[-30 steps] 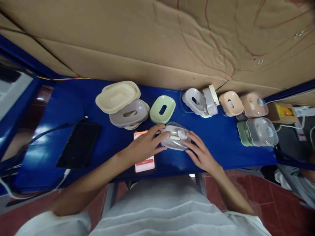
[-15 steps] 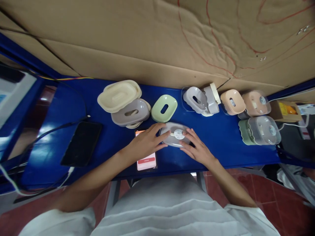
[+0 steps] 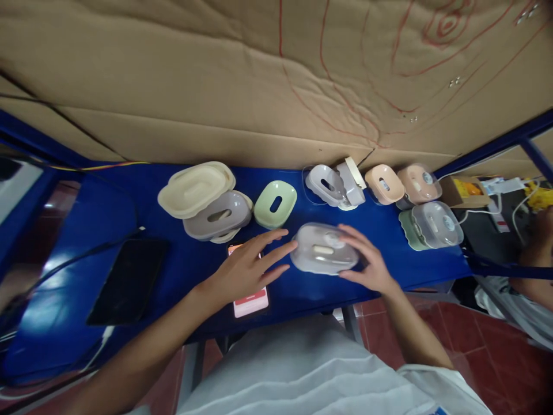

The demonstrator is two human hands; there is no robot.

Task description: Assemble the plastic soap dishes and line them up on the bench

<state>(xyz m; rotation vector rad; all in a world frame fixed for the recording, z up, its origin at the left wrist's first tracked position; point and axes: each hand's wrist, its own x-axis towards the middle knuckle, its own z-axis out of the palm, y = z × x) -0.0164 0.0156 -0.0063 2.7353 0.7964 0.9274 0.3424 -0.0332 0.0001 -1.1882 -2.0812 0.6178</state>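
Observation:
A grey plastic box with a clear lid is in front of me, a round sticker and a pale handle showing through or on its top. My right hand grips its right end, thumb at the near edge and fingers over the far side. Close to the box's left end, my left hand is open with fingers spread; one fingertip meets or nearly meets the box. Under the left hand lies a phone with a lit screen, partly covered. Just beyond is a light green slotted tray.
Cream trays rest on a grey slotted tray at the left. Grey parts, a peach box and lidded boxes line the right. A dark tablet with cables lies left; a cardboard wall stands behind.
The lidded box has turned slightly and shifted nearer to me, with my right hand gripping its end. My left hand has drawn back to the left. The view has shifted too.

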